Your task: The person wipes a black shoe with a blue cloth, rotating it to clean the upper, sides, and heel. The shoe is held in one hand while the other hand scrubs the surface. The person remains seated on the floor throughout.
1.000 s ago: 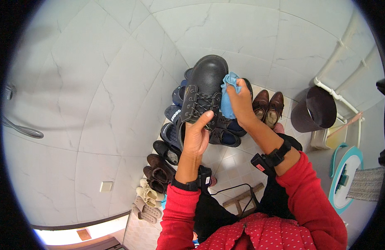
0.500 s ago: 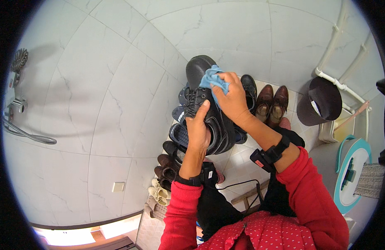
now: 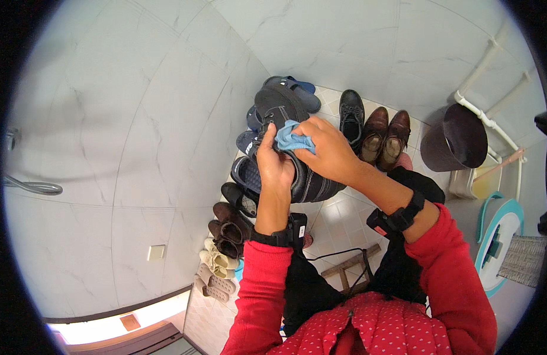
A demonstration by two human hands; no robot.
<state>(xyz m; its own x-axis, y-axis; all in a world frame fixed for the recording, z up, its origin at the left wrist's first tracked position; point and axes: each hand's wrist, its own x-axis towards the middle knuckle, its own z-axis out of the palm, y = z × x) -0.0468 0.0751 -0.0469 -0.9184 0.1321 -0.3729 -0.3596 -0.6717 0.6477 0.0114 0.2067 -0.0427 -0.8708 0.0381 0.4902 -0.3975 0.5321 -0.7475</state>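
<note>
I've got a black lace-up shoe (image 3: 285, 148) held up in the air in front of me, over the tiled floor (image 3: 338, 219) near the wall. Left hand (image 3: 273, 163) is wrapped round the shoe's side from below, thumb up along the upper: grip closed on the shoe. Right hand (image 3: 327, 151) has its grip closed on a crumpled blue cloth (image 3: 291, 139), pressing it against the shoe's upper, approx. at the laces. Cloth touches both the shoe and my fingertips.

Both wrists carry black straps w/ small devices; sleeves are red.

Around, on the floor: a row of footwear runs along the foot of the grey marble-look wall (image 3: 137, 130). Blue slippers (image 3: 294, 89) lie at the far end, partly hidden behind the held shoe. Nearer me along the wall edge: a dark slip-on (image 3: 238, 198), brown shoes (image 3: 226, 225), then beige sandals (image 3: 217, 266), closest to the lower edge of the floor. To the right of my hands, another black lace-up shoe (image 3: 351, 118) stands just beside a pair of brown leather shoes (image 3: 386, 133), toes toward the far wall. Further right, a dark bucket (image 3: 454, 139) next to a white pipe frame (image 3: 492, 127); a teal-and-white object (image 3: 498, 242) sits at the right edge. A chrome shower fitting (image 3: 31, 186) is on the wall, far left. The held shoe blocks my view of part of the row beneath it.
</note>
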